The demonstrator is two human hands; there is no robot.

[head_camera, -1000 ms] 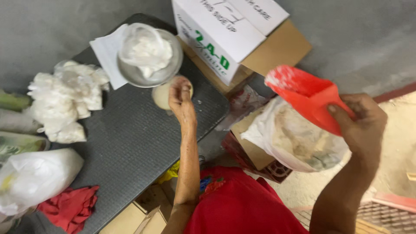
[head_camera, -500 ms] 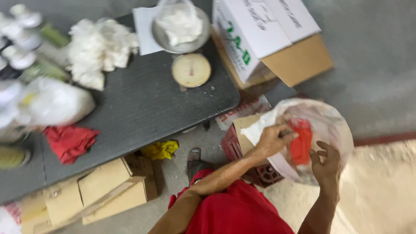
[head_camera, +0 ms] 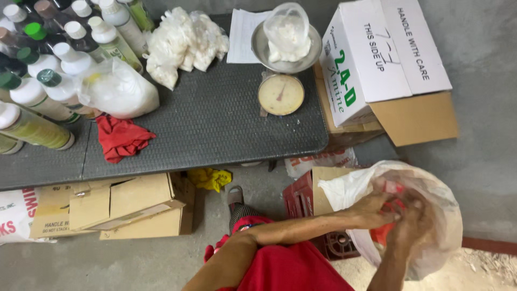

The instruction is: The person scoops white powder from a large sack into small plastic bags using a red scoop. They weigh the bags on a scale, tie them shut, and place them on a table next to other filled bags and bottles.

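Both hands dropped from tabletop height into the clear plastic bag [head_camera: 431, 215] since a second ago; left hand [head_camera: 379, 207] came off the scale area, right hand [head_camera: 409, 226] brought the red scoop [head_camera: 389, 189] down with it. Both hands now close together inside the bag mouth, fingers curled around the red scoop; exact grip blurred, can't tell which hand carries it. Bag sits on the floor in a cardboard box [head_camera: 323, 186] beside a red crate [head_camera: 301, 202], below the tabletop's near right corner. On the tabletop [head_camera: 215, 129]: dial scale [head_camera: 281, 92] at the right edge, its pan holding a small bag of white powder [head_camera: 288, 32]; filled white bags [head_camera: 183, 43] at the far edge; red cloth [head_camera: 123, 137] near the front edge; bottles [head_camera: 48, 70] at the left.
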